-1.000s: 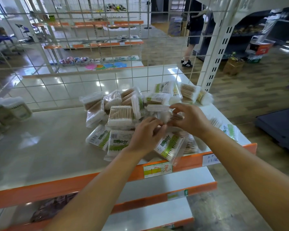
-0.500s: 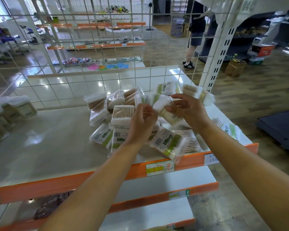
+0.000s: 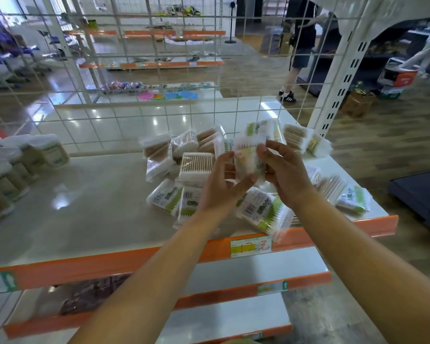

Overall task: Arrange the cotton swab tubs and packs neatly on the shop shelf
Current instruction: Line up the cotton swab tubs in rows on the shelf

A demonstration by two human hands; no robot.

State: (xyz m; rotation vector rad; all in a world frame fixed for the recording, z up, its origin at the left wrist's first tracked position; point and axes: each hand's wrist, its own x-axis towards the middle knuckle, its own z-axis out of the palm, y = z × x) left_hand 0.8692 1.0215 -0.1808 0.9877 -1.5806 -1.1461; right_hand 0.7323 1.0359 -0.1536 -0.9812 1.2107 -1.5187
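Both hands on one cotton swab pack point(image 3: 249, 160), held upright above the pile: left hand point(image 3: 220, 187) pinches its lower left side, thumb across the bottom edge; right hand point(image 3: 284, 173) grips the right edge, fingers curled round the top corner. Pack is lifted clear of the shelf point(image 3: 85, 209), just over the loose heap of packs point(image 3: 191, 167) on the right half of the top board. Heap is unsorted, packs tilted and overlapping; one green-label pack point(image 3: 263, 212) overhangs the orange front edge point(image 3: 109, 265) right above the price tag point(image 3: 250, 247). Another green-label pack point(image 3: 353, 198) lies near the right end. Cotton swab tubs point(image 3: 23, 162) stand in a cluster at the far left of the same board, well apart from the heap. Wire grid back panel point(image 3: 134, 78) behind the shelf. A person point(image 3: 302, 45) stands in the aisle beyond.
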